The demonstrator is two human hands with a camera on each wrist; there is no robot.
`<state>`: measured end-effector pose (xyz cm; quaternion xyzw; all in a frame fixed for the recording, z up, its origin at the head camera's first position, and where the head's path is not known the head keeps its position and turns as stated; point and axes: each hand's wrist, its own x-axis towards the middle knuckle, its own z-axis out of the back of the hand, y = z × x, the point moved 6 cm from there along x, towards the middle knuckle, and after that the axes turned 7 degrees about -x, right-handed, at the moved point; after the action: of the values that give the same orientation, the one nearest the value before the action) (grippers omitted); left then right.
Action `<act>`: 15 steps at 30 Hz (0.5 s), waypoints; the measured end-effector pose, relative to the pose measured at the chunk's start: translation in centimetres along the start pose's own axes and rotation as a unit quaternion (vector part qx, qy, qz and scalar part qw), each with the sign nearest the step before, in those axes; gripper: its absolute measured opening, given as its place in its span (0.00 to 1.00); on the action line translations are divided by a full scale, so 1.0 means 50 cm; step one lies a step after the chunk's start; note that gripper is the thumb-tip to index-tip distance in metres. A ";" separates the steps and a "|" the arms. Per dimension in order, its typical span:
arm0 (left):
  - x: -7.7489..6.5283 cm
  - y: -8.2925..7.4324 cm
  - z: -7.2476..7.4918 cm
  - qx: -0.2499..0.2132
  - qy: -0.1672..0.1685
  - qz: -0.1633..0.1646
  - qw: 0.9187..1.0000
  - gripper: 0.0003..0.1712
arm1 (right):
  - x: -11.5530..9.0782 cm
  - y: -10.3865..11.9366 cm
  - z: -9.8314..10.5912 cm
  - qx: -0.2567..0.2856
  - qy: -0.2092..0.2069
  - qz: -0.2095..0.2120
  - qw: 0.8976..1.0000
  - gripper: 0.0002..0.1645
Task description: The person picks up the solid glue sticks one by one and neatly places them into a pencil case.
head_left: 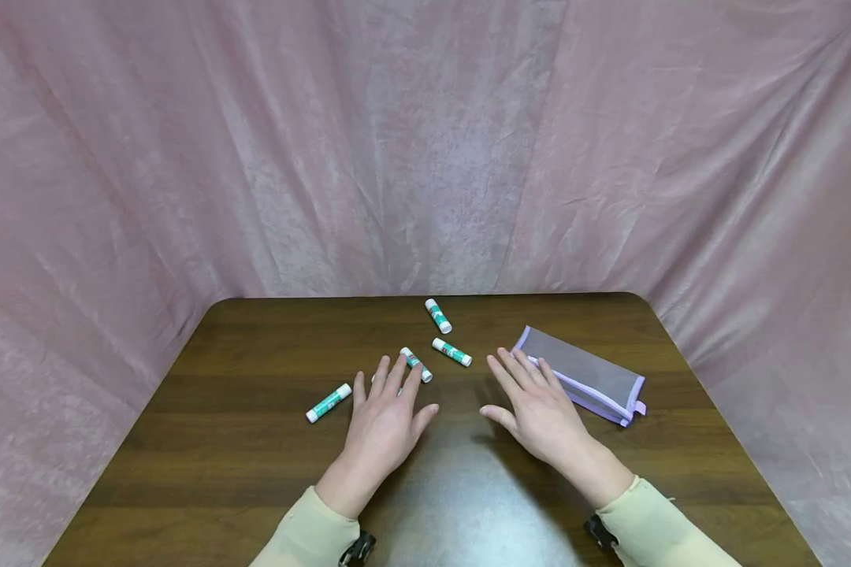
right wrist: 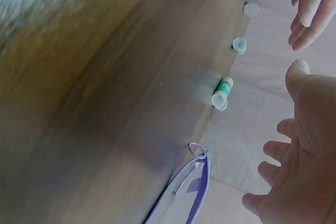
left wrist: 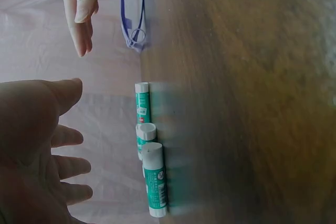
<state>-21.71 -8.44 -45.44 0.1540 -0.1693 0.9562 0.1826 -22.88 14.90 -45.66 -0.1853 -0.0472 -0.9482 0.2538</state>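
Dk brown wood tbl (head_left: pixel 213 472) w/ rounded far corners, pale pink drapes (head_left: pixel 397 157) behind & L/R, glare (head_left: pixel 475 496) nr front.

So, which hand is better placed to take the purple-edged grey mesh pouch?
Probably the right hand: it hovers by the pouch, while the left hand hovers nearer the cylindrical green-and-white tubes.

In the head view, one glue stick (head_left: pixel 400 390) is mostly hidden behind the left hand (head_left: pixel 385 421), and a second glue stick (head_left: pixel 425 376) is partly covered by the same hand. The left end of the mesh pouch (head_left: pixel 589 370) is overlapped by the right hand (head_left: pixel 542 413). Both sleeves (head_left: pixel 310 528) and the table (head_left: pixel 461 504) are cut off by the lower edge; label print (head_left: pixel 328 402) is too small to be read.
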 end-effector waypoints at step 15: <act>0.009 0.001 -0.016 -0.003 0.018 0.008 1.000 0.40 | -0.014 -0.048 0.004 -0.010 0.013 -0.019 1.000 0.48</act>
<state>-22.32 -8.01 -46.02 0.1347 -0.1700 0.9598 0.1782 -23.45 17.36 -45.72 -0.1747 -0.0377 -0.9557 0.2339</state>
